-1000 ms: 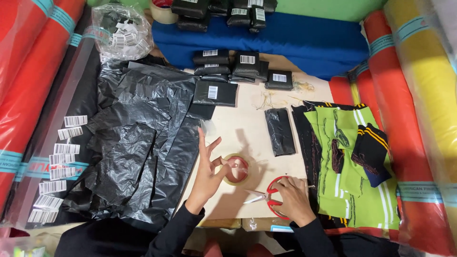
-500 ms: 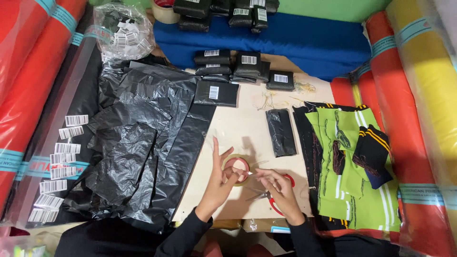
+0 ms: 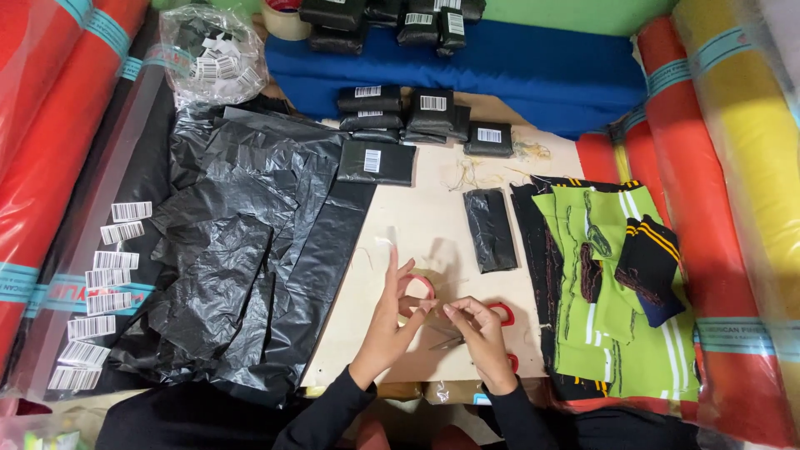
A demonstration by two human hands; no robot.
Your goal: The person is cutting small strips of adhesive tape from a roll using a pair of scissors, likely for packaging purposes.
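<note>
My left hand (image 3: pixel 387 321) grips a small roll of clear tape with a red core (image 3: pixel 419 287), index finger raised, on the pale tabletop (image 3: pixel 417 217). My right hand (image 3: pixel 483 337) meets it from the right, thumb and forefinger pinched at the roll's loose tape end. Red-handled scissors (image 3: pixel 502 313) lie under my right hand, blades pointing left. A folded black bag packet (image 3: pixel 490 229) lies just beyond the hands.
Loose black plastic bags (image 3: pixel 242 250) are heaped on the left, with barcode stickers (image 3: pixel 104 279) beside them. Green and black striped garments (image 3: pixel 612 283) are stacked on the right. Labelled black packets (image 3: pixel 417 117) sit at the back by blue fabric (image 3: pixel 533 67). Red and yellow fabric rolls flank both sides.
My right hand left the scissors' handles and moved left to the tape roll. My left hand closed its spread fingers around the roll.
</note>
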